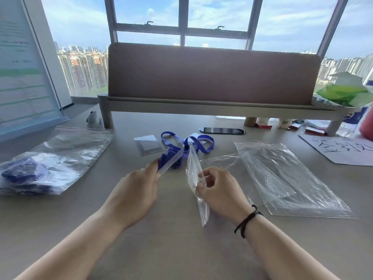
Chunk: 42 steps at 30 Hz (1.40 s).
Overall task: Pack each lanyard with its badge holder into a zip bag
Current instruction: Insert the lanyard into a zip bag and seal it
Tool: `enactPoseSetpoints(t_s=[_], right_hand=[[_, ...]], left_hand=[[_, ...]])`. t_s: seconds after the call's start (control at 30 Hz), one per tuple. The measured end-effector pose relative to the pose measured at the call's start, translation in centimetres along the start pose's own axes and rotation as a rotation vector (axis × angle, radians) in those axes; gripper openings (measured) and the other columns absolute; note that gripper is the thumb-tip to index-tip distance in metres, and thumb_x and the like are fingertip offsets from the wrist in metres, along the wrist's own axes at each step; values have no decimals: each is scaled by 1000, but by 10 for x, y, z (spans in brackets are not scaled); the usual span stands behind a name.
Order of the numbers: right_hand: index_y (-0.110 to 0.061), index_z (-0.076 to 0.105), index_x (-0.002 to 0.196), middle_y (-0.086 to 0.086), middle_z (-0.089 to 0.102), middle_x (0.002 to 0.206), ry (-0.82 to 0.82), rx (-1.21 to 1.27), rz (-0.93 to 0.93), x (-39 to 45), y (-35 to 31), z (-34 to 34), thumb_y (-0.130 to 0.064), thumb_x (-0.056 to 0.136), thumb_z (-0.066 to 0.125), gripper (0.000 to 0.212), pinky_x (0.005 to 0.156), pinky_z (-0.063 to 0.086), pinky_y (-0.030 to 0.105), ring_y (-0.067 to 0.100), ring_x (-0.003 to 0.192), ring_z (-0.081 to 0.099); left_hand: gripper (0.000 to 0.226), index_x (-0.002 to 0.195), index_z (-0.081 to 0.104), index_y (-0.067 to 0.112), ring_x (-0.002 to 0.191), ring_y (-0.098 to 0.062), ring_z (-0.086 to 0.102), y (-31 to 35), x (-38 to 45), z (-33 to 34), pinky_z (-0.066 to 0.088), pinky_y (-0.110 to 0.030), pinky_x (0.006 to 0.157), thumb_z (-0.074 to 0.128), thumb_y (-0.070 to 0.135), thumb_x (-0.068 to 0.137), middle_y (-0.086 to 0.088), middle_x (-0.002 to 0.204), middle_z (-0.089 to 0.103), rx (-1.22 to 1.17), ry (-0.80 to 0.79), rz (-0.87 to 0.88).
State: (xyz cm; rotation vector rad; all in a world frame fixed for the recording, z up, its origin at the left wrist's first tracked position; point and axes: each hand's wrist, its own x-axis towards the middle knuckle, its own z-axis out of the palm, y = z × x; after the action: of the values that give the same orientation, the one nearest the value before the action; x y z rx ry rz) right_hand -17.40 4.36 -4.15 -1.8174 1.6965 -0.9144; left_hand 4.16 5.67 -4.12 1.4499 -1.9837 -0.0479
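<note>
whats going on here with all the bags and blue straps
A person is packing lanyards into zip bags at a desk. The left hand holds a badge holder with its blue lanyard; the right hand pinches a small zip bag. Packed bags lie left, spare bags right.

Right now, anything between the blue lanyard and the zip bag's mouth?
Nothing visible. The left hand holds the lanyard bundle beside the zip bag, which the right hand pinches; whether its mouth is open is unclear. The spare badge holder lies behind, apart.
</note>
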Motion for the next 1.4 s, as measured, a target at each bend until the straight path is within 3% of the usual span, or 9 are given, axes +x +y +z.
enactPoseSetpoints(t_s=[0.13, 0.27, 0.37, 0.57, 0.67, 0.8, 1.0, 1.13, 1.4], right_hand=[[-29, 67, 103, -11, 68, 83, -38, -9, -59, -1, 0, 3, -30, 83, 68, 20, 60, 41, 6, 0, 71, 60], [-35, 63, 79, -17, 58, 64, -91, -23, -136, -4, -3, 8, -23, 80, 67, 12, 57, 38, 12, 0, 58, 50], [-20, 52, 59, -12, 46, 53, -148, 30, -165, -3, -2, 10, -16, 72, 59, 16, 52, 38, 29, 3, 51, 38], [-27, 74, 97, 5, 73, 78, -175, 337, -68, 8, 1, -5, -3, 79, 70, 31, 60, 50, 26, 10, 62, 62], [-23, 71, 106, 2, 70, 83, -138, 387, 1, 9, -1, -14, 5, 83, 64, 37, 56, 48, 28, 13, 57, 63], [-18, 68, 117, 3, 67, 89, -128, 427, 5, 9, -1, -17, 15, 86, 53, 47, 58, 50, 30, 16, 59, 63], [-24, 62, 128, -5, 71, 101, -83, 259, -72, 10, 3, -16, -3, 91, 63, 42, 58, 48, 18, 9, 58, 64], [-29, 60, 130, -16, 71, 101, -36, 29, -209, 2, 1, -13, -1, 90, 56, 49, 56, 45, 11, 12, 55, 62], [-34, 61, 128, 2, 75, 85, -195, 86, -281, -16, -14, 2, -7, 87, 59, 49, 55, 46, 21, 4, 48, 49]], left_hand=[[38, 129, 52, 43, 48, -2, 39, 14, -3, -4, 32, -9, 49, 52, 18, 101, 24, 59, 49, -309, 216, 156], [33, 133, 50, 37, 66, 7, 55, 24, -8, -1, 43, -8, 64, 47, 33, 101, 31, 83, 61, -324, 66, 296], [31, 133, 47, 41, 73, 4, 57, 24, -10, 5, 47, -16, 68, 47, 35, 102, 23, 89, 66, -305, -67, 331], [30, 129, 42, 53, 77, 12, 53, 15, -6, -2, 42, -10, 70, 40, 38, 103, 41, 91, 57, -218, -158, 319], [31, 132, 42, 52, 86, 7, 58, 11, -5, -2, 46, -16, 75, 34, 46, 102, 34, 102, 62, -192, -201, 317], [37, 136, 46, 44, 107, 6, 60, 2, -1, -4, 48, -17, 89, 42, 24, 105, 34, 123, 60, -152, -209, 346], [55, 138, 46, 54, 127, 15, 45, -12, 5, -9, 43, -21, 106, 46, 11, 102, 40, 138, 47, -54, -217, 334], [65, 140, 33, 56, 125, 5, 48, -10, 4, -6, 48, -24, 99, 42, 9, 96, 41, 143, 40, 105, -214, 323], [50, 116, 71, 13, 84, -31, 71, 1, -2, 10, 51, -34, 43, 50, 7, 71, 2, 105, 76, 587, -85, 304]])
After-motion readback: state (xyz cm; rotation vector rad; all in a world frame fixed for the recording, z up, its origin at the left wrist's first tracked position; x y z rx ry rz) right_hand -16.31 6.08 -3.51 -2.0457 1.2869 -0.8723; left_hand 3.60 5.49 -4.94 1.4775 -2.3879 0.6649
